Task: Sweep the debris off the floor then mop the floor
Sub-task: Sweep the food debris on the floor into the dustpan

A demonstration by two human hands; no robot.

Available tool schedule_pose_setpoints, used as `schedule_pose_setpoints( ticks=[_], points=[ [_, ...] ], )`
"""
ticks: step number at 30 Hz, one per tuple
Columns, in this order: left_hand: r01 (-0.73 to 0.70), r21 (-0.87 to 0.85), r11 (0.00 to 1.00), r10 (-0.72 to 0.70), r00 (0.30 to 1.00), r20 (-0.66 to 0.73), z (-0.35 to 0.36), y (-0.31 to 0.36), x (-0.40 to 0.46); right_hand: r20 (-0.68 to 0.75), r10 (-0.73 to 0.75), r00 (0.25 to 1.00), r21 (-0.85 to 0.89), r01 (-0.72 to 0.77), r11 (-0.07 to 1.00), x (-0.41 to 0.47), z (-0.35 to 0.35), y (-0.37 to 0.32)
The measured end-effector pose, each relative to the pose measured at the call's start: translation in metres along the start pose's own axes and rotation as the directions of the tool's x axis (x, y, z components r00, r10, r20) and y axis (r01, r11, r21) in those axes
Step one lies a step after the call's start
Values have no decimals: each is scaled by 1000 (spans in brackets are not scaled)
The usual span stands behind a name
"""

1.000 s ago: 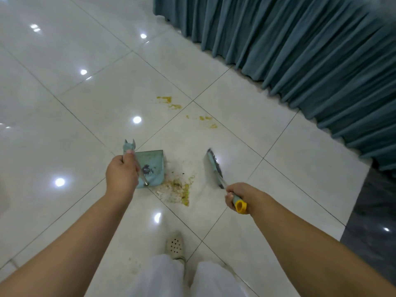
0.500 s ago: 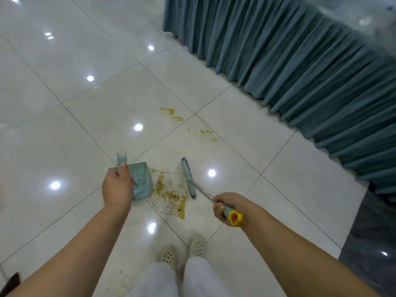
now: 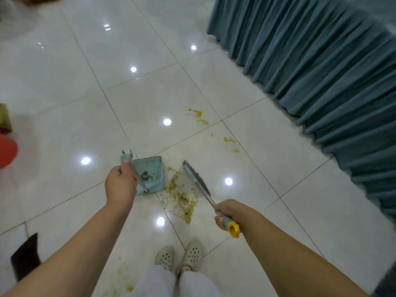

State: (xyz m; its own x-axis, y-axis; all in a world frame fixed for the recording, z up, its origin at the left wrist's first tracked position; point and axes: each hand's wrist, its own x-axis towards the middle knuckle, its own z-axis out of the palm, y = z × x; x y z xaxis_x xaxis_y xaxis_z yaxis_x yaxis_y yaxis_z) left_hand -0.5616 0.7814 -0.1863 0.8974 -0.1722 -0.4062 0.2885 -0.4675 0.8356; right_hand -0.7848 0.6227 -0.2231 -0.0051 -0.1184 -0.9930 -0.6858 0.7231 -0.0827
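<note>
- The left hand [image 3: 120, 185] is curled round the thin metal handle of a pale teal plastic dustpan [image 3: 151, 176], which sits on the glossy white tiled floor [image 3: 64, 86] with its open mouth turned toward the mess.
- The right hand [image 3: 227, 213] grips the grey handle of a long-handled broom [image 3: 196, 177] near its yellow end cap; the flat dark-bristled head is down at the floor, just right of the debris.
- A smeared pile of yellow-green crumbly debris [image 3: 182, 196] lies between the dustpan's mouth and the broom head, touching the dustpan's edge at its upper end and trailing toward the person's feet.
- Smaller yellow smears [image 3: 198, 113] lie farther off on the tiles, well apart from the pile and nearer a pleated teal curtain [image 3: 321, 71] hanging along the right side.
- A pair of cream perforated shoes [image 3: 179, 257] below white trouser legs stands near the bottom edge, just below the pile.
- A red rounded object [image 3: 6, 152] is partly in view at the left edge; what it is cannot be told.
</note>
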Motion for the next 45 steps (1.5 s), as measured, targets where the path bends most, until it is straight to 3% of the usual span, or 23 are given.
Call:
schedule_pose_setpoints(
  ticks=[7,11,15,20,23,26,34,38,45],
  points=[
    [24,-33,999,-28,994,-102,-7,2,1,-25,-26,999,-235,20,972,-13,-3,-45],
    [17,-81,997,-31,985,-169,-23,3,6,-25,-143,989,-443,118,889,-15,9,-76],
    [16,-121,992,-41,978,-206,-35,-1,10,23,-204,979,-478,190,858,-8,23,-93],
    [11,-105,994,-36,970,-240,-38,-10,9,1,-140,990,-527,120,841,10,35,-79],
    [20,-82,996,-40,970,-240,-36,-13,6,8,-186,982,-597,154,787,9,34,-63],
    [34,-59,998,-48,968,-245,-30,-10,2,-48,-96,994,-549,54,834,6,26,-46],
    [55,-48,997,-65,964,-257,-14,-1,-7,-62,0,998,-586,-36,810,-22,10,-4],
    [31,6,1000,-29,976,-214,-11,8,-5,-86,0,996,-620,-54,782,-33,-7,-7],
    [-54,60,997,60,993,-100,4,46,20,-111,-12,994,-504,-46,863,-55,-25,-19]
  ],
)
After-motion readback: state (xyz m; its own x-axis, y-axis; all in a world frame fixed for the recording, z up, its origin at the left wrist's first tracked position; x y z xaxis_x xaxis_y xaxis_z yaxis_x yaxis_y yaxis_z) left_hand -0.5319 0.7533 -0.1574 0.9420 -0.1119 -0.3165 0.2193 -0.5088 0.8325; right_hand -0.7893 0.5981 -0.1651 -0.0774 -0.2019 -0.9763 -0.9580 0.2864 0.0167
